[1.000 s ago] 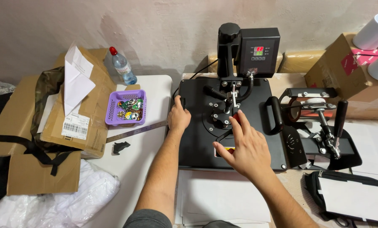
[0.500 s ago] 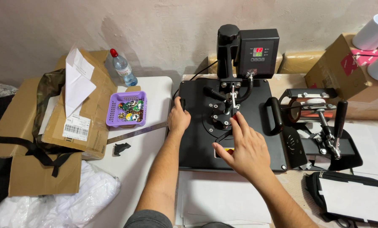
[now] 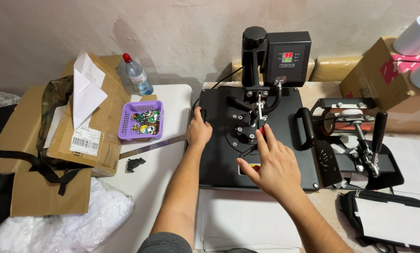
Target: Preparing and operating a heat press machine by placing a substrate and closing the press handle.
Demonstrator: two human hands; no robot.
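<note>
Head view: we are gripping the heat press [image 3: 228, 140] at its 9 o'clock edge with the left hand [image 3: 199, 132]; the right hand [image 3: 272, 165], fingers loosely spread, is resting on the plate, the central fittings lying at its 12 o'clock.

Matt black metal heat press [image 3: 219, 154], purple plastic basket [image 3: 125, 126], creased brown cardboard box [image 3: 106, 140], seemingly clear plastic bottle [image 3: 138, 77]

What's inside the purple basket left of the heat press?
The purple basket holds a pile of small, round, colourful badges. Whatever lies beneath the top layer, and the basket's floor, is covered.
</note>
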